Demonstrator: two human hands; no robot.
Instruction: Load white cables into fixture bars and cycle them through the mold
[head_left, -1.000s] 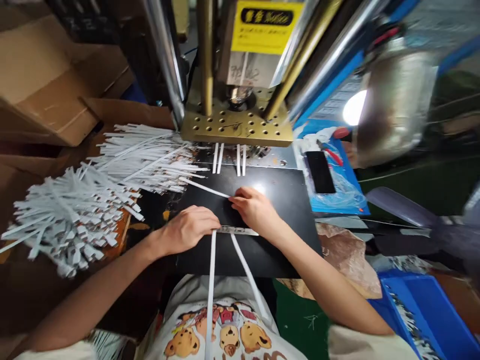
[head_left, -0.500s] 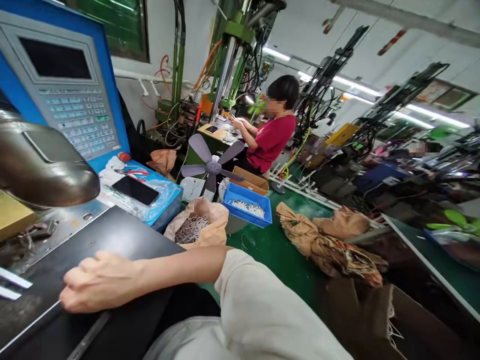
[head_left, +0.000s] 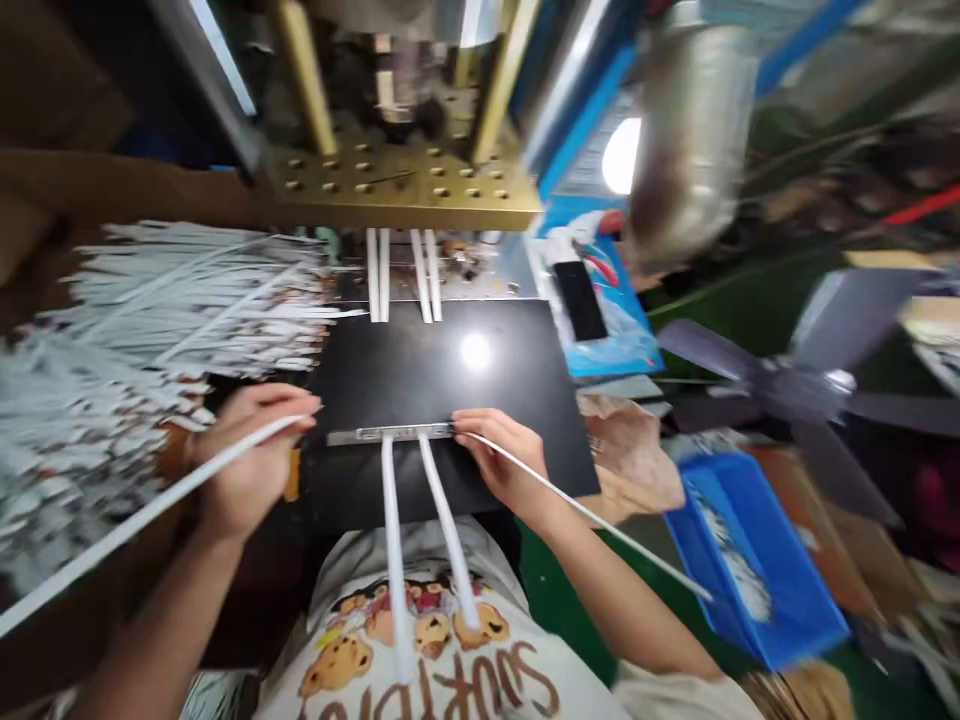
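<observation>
My left hand point(head_left: 255, 455) pinches a white cable point(head_left: 161, 515) near its end, left of a slim metal bar point(head_left: 345, 437). The cable trails down to the lower left. At the bar's right end, the fingers of my right hand point(head_left: 506, 455) close on another white cable point(head_left: 592, 515), which runs back over my forearm. Its tip by the bar looks dark. Two more white cables point(head_left: 388, 490) lead from the bar toward my lap. The bar lies across the front of a black plate point(head_left: 420, 370).
A large pile of white cables point(head_left: 202, 290) lies at left. Above the plate hangs a brass-coloured press block point(head_left: 405, 190), with several white strips point(head_left: 379, 275) beneath it. On the right are a phone point(head_left: 580, 300), a lamp point(head_left: 686, 140), a fan point(head_left: 787, 375) and a blue bin point(head_left: 795, 600).
My view has swung from the room at right, where a co-worker sat, down to the bench. My right hand, earlier closed on the black plate, now holds a cable; my left hand has come into view.
</observation>
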